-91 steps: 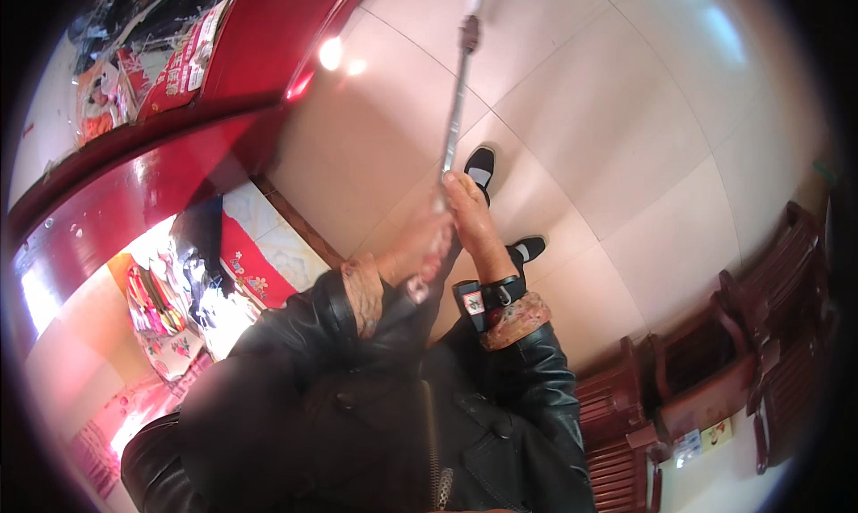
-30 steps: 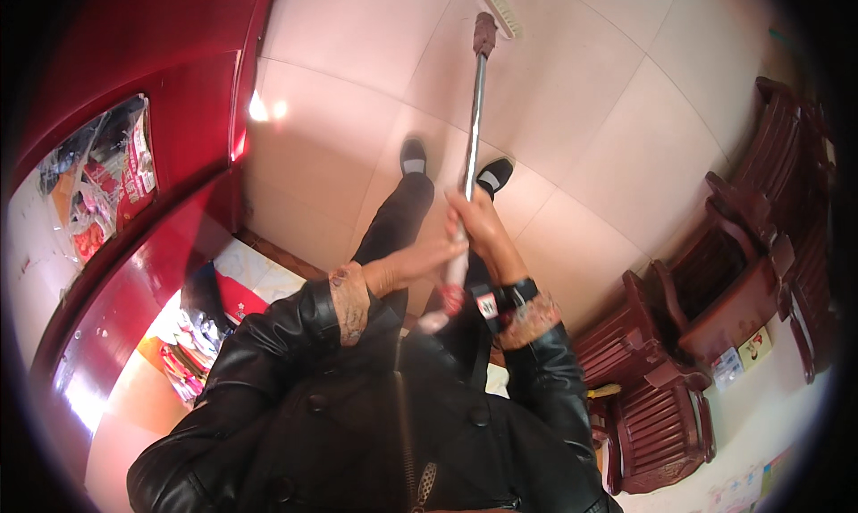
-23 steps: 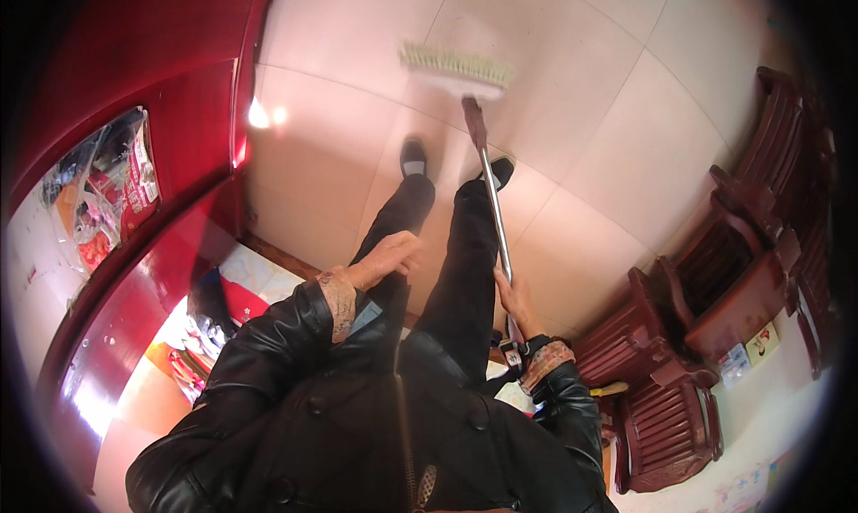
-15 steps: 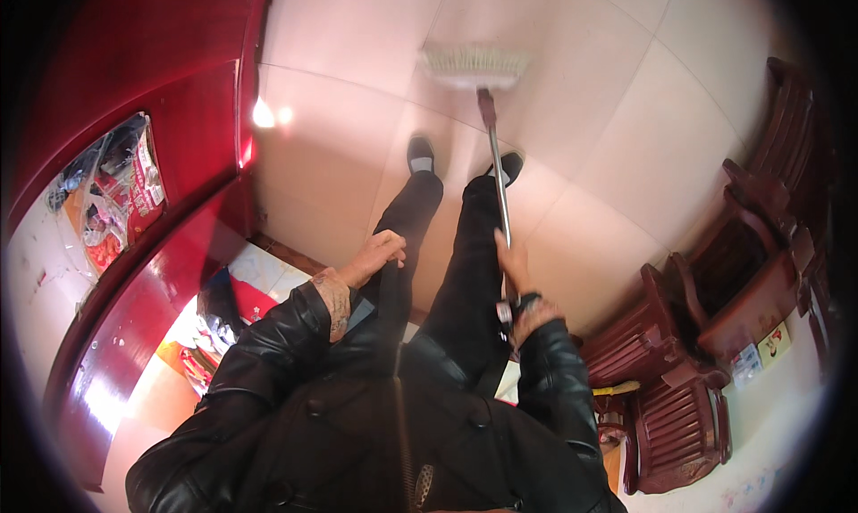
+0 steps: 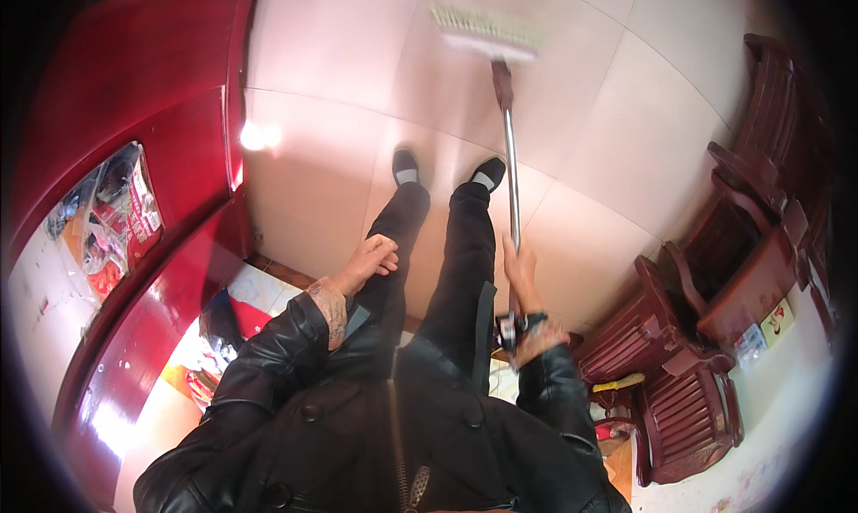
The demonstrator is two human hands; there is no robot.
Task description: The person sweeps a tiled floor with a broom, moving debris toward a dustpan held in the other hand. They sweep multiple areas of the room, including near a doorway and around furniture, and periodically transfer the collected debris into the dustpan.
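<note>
Underfoot, the pale tiled floor spreads wide, with a red counter on the left and dark red chairs on the right. Between them the broom reaches forward, bristle head on the tiles ahead of the black shoes. Only the right hand wraps its handle; the left hand hangs loosely curled, holding nothing. Adding that free hand would likely steady each stroke.
</note>
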